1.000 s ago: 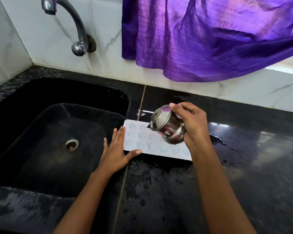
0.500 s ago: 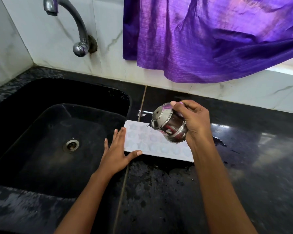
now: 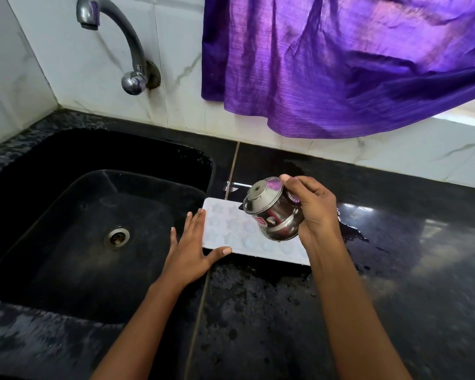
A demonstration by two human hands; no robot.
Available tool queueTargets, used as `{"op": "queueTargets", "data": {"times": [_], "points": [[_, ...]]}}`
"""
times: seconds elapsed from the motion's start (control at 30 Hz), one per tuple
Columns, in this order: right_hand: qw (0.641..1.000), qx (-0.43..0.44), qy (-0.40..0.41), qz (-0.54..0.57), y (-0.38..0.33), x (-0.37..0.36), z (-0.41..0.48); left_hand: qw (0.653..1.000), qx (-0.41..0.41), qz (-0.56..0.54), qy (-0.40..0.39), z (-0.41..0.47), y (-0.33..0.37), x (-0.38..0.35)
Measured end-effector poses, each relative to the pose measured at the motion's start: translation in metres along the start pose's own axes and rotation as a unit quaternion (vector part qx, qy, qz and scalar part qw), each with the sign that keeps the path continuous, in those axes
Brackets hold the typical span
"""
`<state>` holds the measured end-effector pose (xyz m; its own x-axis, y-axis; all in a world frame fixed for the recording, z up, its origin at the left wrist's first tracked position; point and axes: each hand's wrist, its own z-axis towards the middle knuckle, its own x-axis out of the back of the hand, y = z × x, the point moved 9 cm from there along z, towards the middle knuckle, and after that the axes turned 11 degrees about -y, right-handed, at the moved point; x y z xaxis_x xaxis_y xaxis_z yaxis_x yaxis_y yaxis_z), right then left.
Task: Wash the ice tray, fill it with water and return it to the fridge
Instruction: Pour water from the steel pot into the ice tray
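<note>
Nothing much moved: my right hand (image 3: 314, 212) grips the tipped pot (image 3: 273, 215), left fingers (image 3: 194, 226) spread, steadying the light, bendy, slippery tray (image 3: 231, 229).

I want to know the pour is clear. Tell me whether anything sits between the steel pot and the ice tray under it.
Nothing visible does. The right hand tilts the steel pot directly over the white ice tray on the black counter, with open air between. The left hand only rests at the tray's left end, clear of the pot.
</note>
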<state>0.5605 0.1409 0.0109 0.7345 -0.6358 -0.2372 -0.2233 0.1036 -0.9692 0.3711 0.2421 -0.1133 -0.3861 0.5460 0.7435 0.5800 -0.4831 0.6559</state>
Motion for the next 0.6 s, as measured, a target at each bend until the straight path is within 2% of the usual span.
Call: {"op": "queueTargets", "data": {"times": [0.13, 0.6], "points": [[1.0, -0.005, -0.009, 0.011, 0.003, -0.005, 0.001, 1.0, 0.0, 0.002, -0.002, 0.001, -0.001, 0.0], [0.997, 0.01, -0.027, -0.077, 0.002, -0.033, 0.001, 1.0, -0.001, -0.004, 0.003, -0.001, 0.0, 0.0]]}}
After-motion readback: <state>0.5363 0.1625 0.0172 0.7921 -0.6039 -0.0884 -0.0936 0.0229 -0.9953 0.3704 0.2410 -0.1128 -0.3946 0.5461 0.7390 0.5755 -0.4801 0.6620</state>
